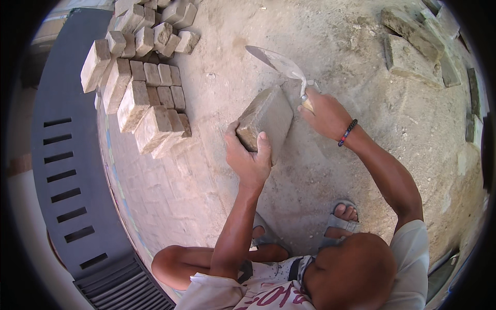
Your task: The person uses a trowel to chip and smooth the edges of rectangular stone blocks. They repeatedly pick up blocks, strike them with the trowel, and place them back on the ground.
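A rough, pale paving block stands tilted on the dusty ground in the middle of the view. My left hand grips its near left end, thumb and fingers on opposite sides. My right hand, with a beaded bracelet on the wrist, is closed round the handle of a metal trowel just right of the block. The trowel's broad blade points up and to the left, beyond the block's far end.
Stacked paving blocks lie at upper left, beside a dark slatted metal panel. Broken slabs lie at upper right. Paved ground spreads at left. My sandalled feet and bent knees are below.
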The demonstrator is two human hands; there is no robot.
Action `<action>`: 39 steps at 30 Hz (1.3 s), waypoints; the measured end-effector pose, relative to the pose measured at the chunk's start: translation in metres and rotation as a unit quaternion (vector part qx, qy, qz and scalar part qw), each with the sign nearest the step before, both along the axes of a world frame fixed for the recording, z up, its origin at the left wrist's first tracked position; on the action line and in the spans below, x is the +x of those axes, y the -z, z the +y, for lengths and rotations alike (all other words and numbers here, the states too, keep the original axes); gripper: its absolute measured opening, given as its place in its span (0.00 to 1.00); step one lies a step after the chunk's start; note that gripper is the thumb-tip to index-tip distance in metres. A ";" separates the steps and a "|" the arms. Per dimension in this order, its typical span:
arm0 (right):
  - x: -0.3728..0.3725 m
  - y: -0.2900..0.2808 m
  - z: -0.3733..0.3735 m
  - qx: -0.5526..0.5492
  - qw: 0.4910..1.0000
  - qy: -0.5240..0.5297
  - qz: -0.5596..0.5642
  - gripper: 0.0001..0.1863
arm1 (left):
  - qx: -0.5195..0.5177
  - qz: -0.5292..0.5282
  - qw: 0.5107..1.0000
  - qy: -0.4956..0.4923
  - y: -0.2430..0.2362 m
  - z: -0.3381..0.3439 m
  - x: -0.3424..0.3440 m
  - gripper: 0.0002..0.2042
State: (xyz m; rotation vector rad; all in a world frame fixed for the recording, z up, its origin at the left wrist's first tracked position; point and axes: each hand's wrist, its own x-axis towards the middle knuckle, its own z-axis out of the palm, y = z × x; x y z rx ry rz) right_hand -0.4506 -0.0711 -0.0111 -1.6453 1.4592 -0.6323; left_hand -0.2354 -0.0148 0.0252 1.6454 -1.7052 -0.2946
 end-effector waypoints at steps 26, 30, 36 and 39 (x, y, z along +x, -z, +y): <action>0.032 0.054 0.026 0.076 0.995 -0.045 0.040 0.18 | 0.050 0.134 0.977 -0.156 0.009 -0.028 0.032 0.24; 0.040 0.021 0.036 0.039 0.990 -0.126 0.045 0.17 | 0.064 0.159 0.968 -0.181 0.008 -0.035 0.037 0.24; 0.027 -0.003 0.033 0.031 0.998 -0.045 -0.008 0.14 | 0.051 0.238 0.953 -0.180 0.022 -0.043 0.049 0.22; 0.037 -0.051 0.071 0.025 0.984 -0.161 -0.075 0.15 | 0.045 0.279 0.943 -0.176 0.024 -0.044 0.046 0.21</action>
